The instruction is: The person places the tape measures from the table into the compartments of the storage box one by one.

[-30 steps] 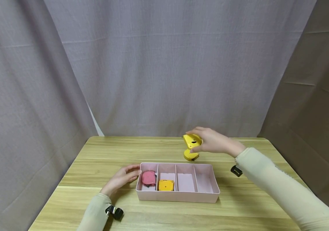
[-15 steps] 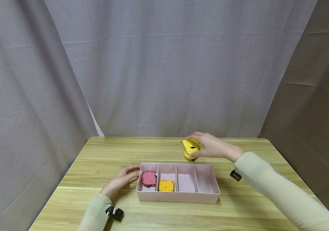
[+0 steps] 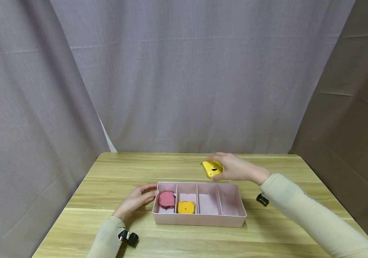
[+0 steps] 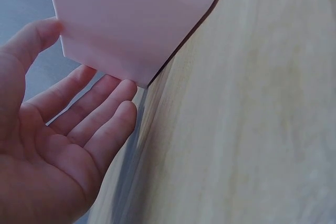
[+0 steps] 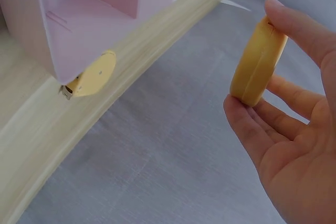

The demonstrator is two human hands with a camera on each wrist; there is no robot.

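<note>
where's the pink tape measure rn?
Head view: the pink tape measure lies in the tray's leftmost compartment, beside the yellow one in the next compartment, close to the left hand at that end.

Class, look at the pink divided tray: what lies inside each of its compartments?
The pink tray holds a pink tape measure in its leftmost compartment and a yellow tape measure in the next. The two right compartments show bare floor; the near wall hides their front strip.

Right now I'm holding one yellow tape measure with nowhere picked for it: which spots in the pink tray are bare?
The two right compartments of the pink tray are bare. The two on the left are taken by the pink tape measure and the yellow tape measure. Another yellow one lies on the table behind the tray.
</note>
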